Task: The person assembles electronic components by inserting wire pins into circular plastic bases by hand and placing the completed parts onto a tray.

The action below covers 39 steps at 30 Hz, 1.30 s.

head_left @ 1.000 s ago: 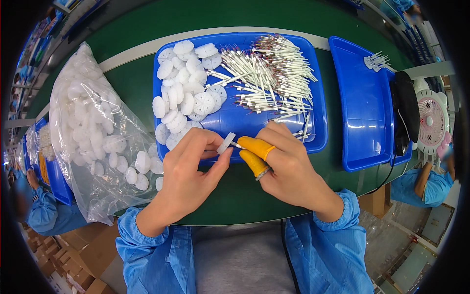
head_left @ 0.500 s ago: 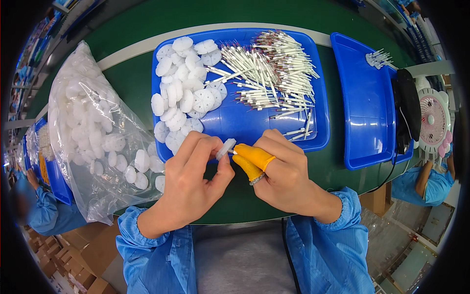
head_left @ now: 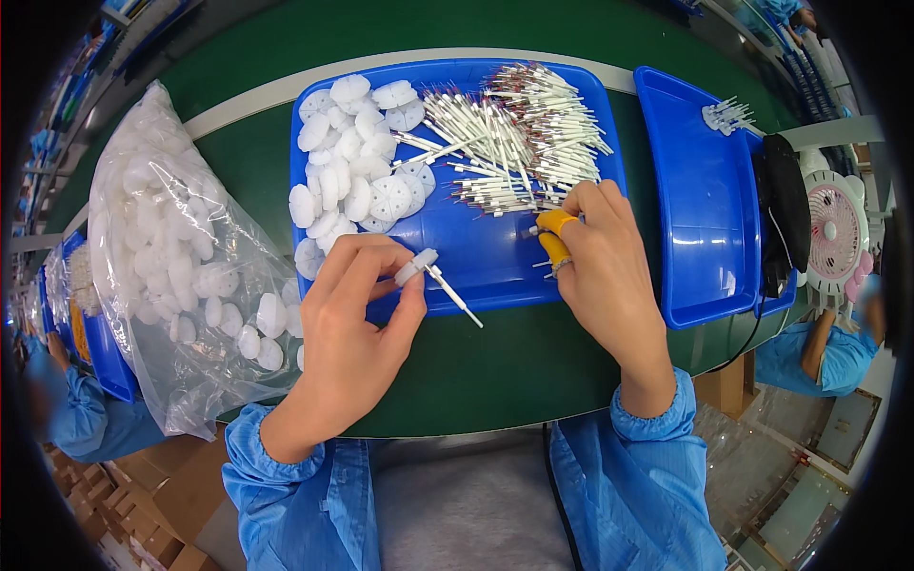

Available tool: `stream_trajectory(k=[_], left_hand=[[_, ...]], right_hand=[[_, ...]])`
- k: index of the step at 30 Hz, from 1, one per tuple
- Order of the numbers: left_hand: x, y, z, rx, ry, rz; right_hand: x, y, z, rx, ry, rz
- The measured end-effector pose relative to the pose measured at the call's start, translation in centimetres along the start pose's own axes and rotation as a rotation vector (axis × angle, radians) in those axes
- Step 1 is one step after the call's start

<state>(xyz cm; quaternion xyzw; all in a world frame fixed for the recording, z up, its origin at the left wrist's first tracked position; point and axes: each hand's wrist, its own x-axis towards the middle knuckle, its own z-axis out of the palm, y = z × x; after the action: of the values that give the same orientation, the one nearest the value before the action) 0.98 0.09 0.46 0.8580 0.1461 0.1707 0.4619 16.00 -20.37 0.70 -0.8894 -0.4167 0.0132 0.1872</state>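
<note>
My left hand (head_left: 357, 319) pinches a small white disc with a thin white rod stuck through it (head_left: 436, 279), held just above the near edge of a blue tray (head_left: 495, 266). My right hand (head_left: 602, 276), with yellow finger cots on two fingers (head_left: 554, 236), reaches into the tray and touches the near edge of a pile of thin white rods with dark red tips (head_left: 509, 152); whether it grips one is hidden. A heap of white ribbed discs (head_left: 357, 181) fills the tray's left part.
A clear plastic bag of white discs (head_left: 181, 266) lies to the left. A second blue tray (head_left: 709, 190) with a few finished pieces (head_left: 728, 114) sits to the right, beside a black object (head_left: 783, 214) and a small pink fan (head_left: 838, 228). Another person's blue sleeves show at both sides.
My hands have come apart. The right hand moved away to the rod pile in the tray, while the left hand keeps the disc with the rod now through it.
</note>
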Motion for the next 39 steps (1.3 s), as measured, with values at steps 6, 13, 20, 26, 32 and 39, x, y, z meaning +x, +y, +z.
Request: stream_trajectory(k=[6,13,20,26,32,39], left_hand=[[-0.2,0.0,-0.2,-0.205,-0.128,-0.171],[-0.2,-0.1,0.4,-0.095,-0.102,0.046],[-0.3,-0.4,0.7,0.013,-0.062,0.104],[-0.4,-0.3,0.5,0.039,-0.105,0.083],[-0.4,-0.6,0.6,0.062,-0.069,0.169],[-0.6,-0.3,0.3,0.091,-0.055,0.211]], right_hand=[[-0.2,-1.5,-0.2,0.364,0.019,-0.151],[-0.9,-3.1,0.3,0.637,-0.11,-0.244],[-0.6,-2.9,0.6,0.499,-0.036,-0.24],[-0.7,-3.4,1.2,0.459,-0.051,-0.287],[-1.4,-4.1,2.5,0.533,-0.002,-0.272],[-1.8,-4.6,2.8,0.643,0.114,-0.273]])
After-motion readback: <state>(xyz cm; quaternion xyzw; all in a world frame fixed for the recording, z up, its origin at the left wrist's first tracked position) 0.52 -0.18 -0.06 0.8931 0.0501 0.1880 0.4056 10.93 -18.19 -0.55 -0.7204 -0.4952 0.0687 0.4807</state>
